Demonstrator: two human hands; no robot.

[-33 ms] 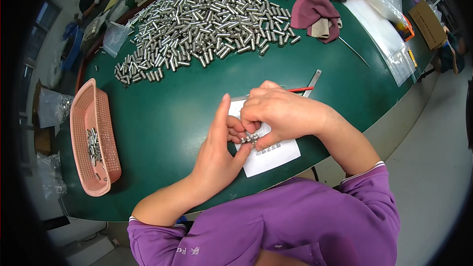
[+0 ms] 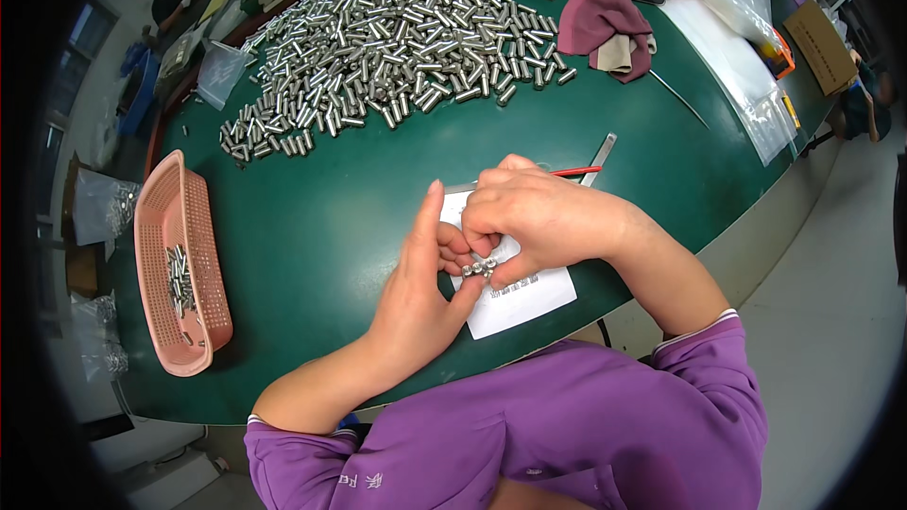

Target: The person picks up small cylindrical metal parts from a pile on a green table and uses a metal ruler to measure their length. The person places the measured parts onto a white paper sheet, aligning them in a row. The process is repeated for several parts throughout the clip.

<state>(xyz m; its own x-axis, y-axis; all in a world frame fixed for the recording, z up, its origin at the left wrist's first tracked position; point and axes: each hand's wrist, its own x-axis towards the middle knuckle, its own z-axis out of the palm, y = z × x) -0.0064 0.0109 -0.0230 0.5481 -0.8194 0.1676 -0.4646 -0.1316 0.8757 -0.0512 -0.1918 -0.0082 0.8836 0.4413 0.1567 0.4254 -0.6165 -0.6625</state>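
Several small shiny metal pins (image 2: 479, 267) are bunched end-on between my two hands, above a white printed sheet (image 2: 524, 307). My left hand (image 2: 416, 269) has its thumb and curled fingers against the near and left sides of the bunch, while its index finger points up and away. Bent over from the right, my right hand (image 2: 529, 217) grips the same pins with thumb and fingertips. How far the pins reach into the hands is hidden. Just beyond my right hand lie a red pen-like stick (image 2: 576, 171) and a flat metal strip (image 2: 599, 159).
A large heap of metal pins (image 2: 397, 47) covers the far part of the green table (image 2: 312, 227). At the left stands a pink plastic basket (image 2: 213, 264) holding some pins. Far right are a maroon cloth (image 2: 605, 19), a thin metal rod (image 2: 680, 99) and clear plastic bags (image 2: 756, 123).
The pins between my fingertips have shifted very slightly. Both hands stay in the same place.
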